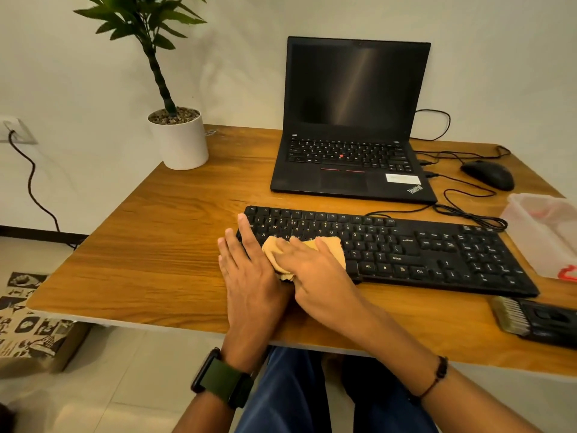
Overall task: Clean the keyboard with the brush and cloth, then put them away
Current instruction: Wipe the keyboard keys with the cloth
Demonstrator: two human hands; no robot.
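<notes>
A black keyboard (406, 248) lies across the wooden desk (175, 245) in front of me. My right hand (315, 273) presses a tan cloth (332, 246) flat onto the keyboard's left half, fingers spread over it. My left hand (249, 270) rests flat on the keyboard's left end, fingers apart, holding nothing. The brush (537, 320), with pale bristles and a black handle, lies on the desk near the front right edge, below the keyboard's right end.
An open black laptop (352, 126) stands behind the keyboard. A black mouse (488, 175) and cables lie at the back right. A clear plastic container (543, 232) sits at the right edge. A potted plant (179, 139) stands at the back left corner.
</notes>
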